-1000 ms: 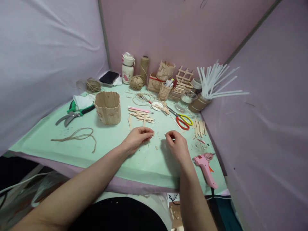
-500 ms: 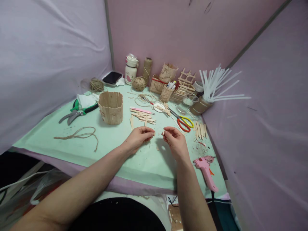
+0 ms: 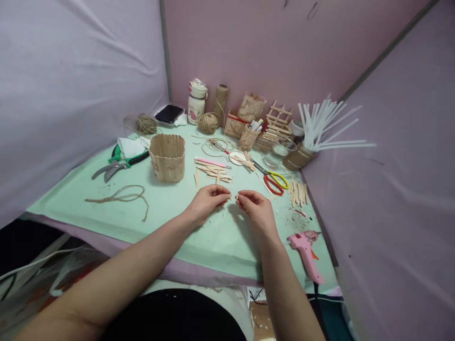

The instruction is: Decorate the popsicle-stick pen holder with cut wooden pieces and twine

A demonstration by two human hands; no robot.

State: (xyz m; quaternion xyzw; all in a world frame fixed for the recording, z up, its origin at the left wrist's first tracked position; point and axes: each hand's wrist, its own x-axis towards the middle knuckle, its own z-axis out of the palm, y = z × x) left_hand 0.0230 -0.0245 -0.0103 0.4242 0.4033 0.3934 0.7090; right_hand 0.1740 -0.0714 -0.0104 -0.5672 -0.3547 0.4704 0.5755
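Observation:
Over the front middle of the table, my left hand (image 3: pixel 210 201) is closed in a pinch on a small pale wood piece (image 3: pixel 230 196), of which only the end shows. My right hand (image 3: pixel 256 208) faces it a short gap away, its thumb and forefinger pinching another tiny pale wood piece (image 3: pixel 237 197). Just beyond my hands lies a loose pile of craft sticks (image 3: pixel 213 171) with a pink pen (image 3: pixel 212 162) along its back. To the left stands a box made of craft sticks (image 3: pixel 167 158) with a scalloped rim.
Pruning shears (image 3: pixel 115 168) and a twine loop (image 3: pixel 117 198) lie left. Scissors (image 3: pixel 272 180), more sticks (image 3: pixel 297 192) and a pink glue gun (image 3: pixel 306 253) are on the right. Along the back stand a bottle (image 3: pixel 197 102), twine balls (image 3: pixel 208 123), a water cup (image 3: pixel 279 152) and white glue sticks (image 3: pixel 322 125).
My right hand has moved left, bringing its wood piece closer to the one in my left hand. The whole view has shifted slightly; the table items stay in place.

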